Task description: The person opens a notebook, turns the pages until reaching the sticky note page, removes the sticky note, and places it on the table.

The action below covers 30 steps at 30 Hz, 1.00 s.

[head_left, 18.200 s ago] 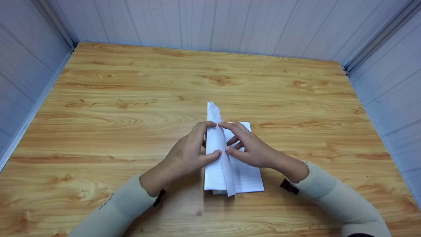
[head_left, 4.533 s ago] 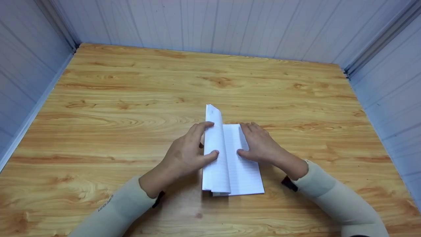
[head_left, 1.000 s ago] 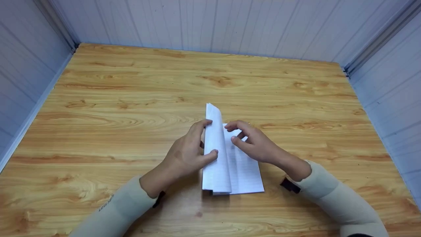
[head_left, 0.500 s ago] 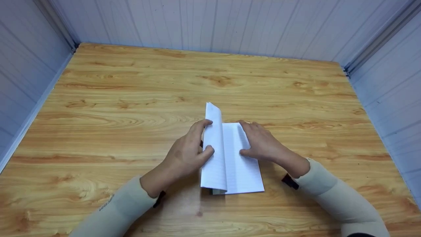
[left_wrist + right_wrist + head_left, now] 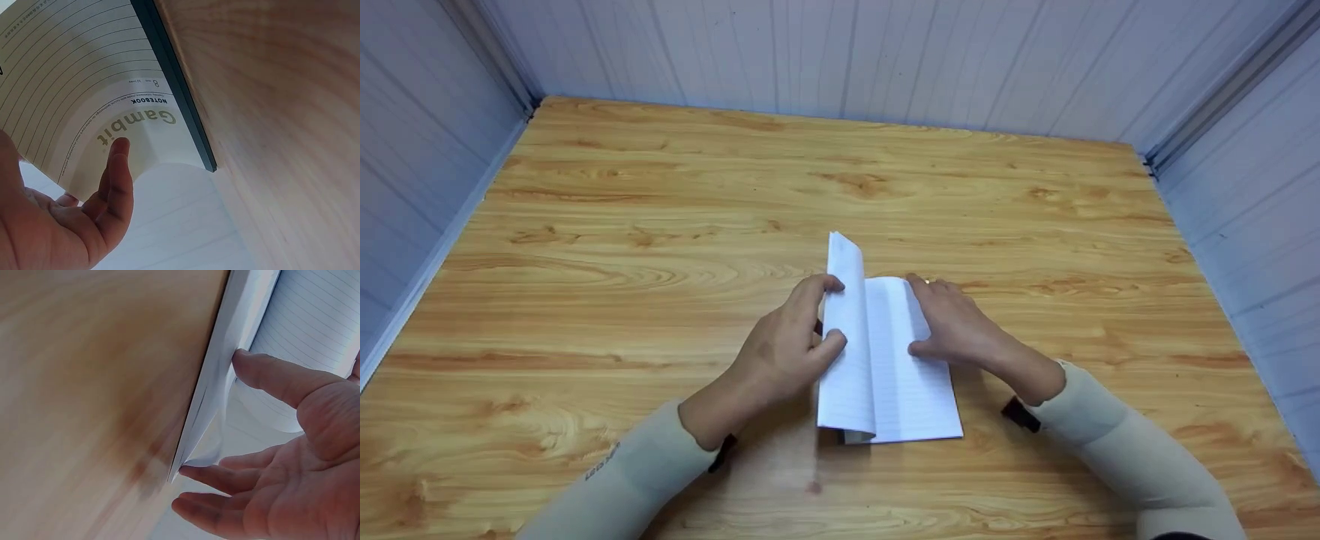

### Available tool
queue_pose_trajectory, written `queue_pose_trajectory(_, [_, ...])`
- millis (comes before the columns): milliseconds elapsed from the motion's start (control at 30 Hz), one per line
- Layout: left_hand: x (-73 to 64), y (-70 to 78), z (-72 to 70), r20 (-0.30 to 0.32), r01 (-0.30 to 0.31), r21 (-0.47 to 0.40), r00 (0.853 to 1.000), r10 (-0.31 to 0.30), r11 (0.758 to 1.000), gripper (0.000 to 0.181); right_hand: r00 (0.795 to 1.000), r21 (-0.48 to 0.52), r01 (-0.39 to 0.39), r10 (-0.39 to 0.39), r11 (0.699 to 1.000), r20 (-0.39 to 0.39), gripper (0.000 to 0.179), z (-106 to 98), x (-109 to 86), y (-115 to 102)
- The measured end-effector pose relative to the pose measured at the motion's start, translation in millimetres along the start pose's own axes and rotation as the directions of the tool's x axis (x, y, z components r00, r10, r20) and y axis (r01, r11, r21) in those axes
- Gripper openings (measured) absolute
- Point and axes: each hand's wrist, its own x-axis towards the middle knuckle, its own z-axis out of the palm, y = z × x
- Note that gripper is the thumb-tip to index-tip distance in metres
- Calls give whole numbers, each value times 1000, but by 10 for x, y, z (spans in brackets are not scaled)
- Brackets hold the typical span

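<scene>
A ruled paper notebook [image 5: 915, 405] lies opened on the wooden table, its left half raised off the tabletop. My left hand [image 5: 784, 349] holds that raised half, thumb on the white pages [image 5: 847, 382] and fingers behind. In the left wrist view, those fingers [image 5: 118, 185] lie against the back cover [image 5: 152, 138], printed "Gambit NOTEBOOK" beside a dark spine. At the outer edge of the right half is my right hand [image 5: 960, 330], thumb on the page and index finger near the far corner. The right wrist view shows a sheet [image 5: 214, 424] buckling between thumb and index fingertip.
The wood-grain table [image 5: 660, 187] stretches around the notebook. Pale panelled walls [image 5: 840, 60] border it at the back and both sides. Light sleeves [image 5: 652, 457] with dark wrist straps [image 5: 1021, 415] cover both forearms.
My right hand has moved from beside the raised pages to the right half's outer edge, where the sheet's far end now bows up. My left thumb has shifted slightly left.
</scene>
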Motion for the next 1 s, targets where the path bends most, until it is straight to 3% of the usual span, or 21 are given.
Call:
queue_pose_trajectory(433, [3,-1,-5,10,16,3,1000,-16,1000,45,990,117,33,-16,993,-143,79,-12,16,-3])
queue_pose_trajectory(767, [-1,-3,-9,7,15,-18,1000,-15,1000,45,978,252,-17,69,968,-199,81,-70,18,1])
queue_pose_trajectory(1000, [3,-13,-10,6,9,-24,1000,-9,1000,45,968,348,69,21,935,-249,38,-86,34,27])
